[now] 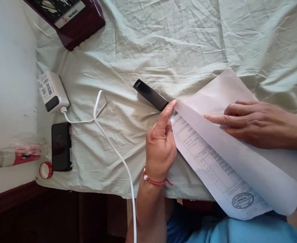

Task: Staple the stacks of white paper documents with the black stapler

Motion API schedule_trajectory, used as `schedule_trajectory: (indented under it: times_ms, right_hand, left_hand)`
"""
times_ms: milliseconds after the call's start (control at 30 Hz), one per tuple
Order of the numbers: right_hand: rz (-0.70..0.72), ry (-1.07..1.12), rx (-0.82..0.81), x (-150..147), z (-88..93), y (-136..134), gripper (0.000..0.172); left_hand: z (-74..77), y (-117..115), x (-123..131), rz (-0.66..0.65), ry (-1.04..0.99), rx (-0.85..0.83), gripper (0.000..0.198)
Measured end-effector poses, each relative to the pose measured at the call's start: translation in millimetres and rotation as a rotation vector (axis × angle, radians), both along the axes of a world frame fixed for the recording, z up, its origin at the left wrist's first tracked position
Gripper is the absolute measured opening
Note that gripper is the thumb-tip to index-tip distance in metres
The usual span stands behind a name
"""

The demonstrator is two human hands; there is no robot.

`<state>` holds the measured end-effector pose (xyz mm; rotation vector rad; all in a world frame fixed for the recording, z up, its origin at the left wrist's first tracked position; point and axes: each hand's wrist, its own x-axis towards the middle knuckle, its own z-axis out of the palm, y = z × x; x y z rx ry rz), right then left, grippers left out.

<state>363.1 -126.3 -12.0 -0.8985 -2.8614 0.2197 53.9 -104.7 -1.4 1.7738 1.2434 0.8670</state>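
Note:
Several sheets of paper [209,165] lie at the right, overhanging the table's front edge. The upper white sheet [237,158] is folded over, baring a printed page with a table and an oval stamp. My left hand [161,145], with a red bracelet, is closed at the sheets' left corner, index finger stretched along it; its thumb is partly hidden. Flat on the folded paper rests my right hand [249,123], fingers stretched out. A black stapler-like object [152,96] lies just beyond my left index fingertip.
A white power adapter [52,92] with a white cable [115,150] stands at the left, beside a black phone [61,146]. Near the wall are a clear bottle [19,155] and a red tape roll [46,170]. A maroon box-shaped item [79,23] occupies the upper left of the cloth-covered table [163,44].

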Motion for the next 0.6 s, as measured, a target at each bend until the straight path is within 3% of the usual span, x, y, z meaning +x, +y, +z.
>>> schedule_trajectory:
  times_ms: [100, 233, 433, 600]
  right_hand:
    - [0.046, 0.059, 0.05, 0.8, -0.2, 1.7, 0.057]
    - [0.049, 0.074, 0.043, -1.7, 2.1, 3.6, 0.058]
    - [0.029, 0.12, 0.05, -1.2, -0.6, 5.0, 0.056]
    - [0.04, 0.146, 0.086, 0.1, 1.8, 7.5, 0.054]
  left_hand:
    - [-6.2, 0.4, -3.2, -0.095, -0.054, 0.093, 0.057]
    - [-7.2, -0.9, -4.4, -0.134, -0.054, 0.097, 0.058]
    - [1.5, -1.4, -2.7, -0.016, 0.027, 0.042, 0.05]
    - [6.8, -0.1, -2.2, 0.112, 0.098, -0.116, 0.034]
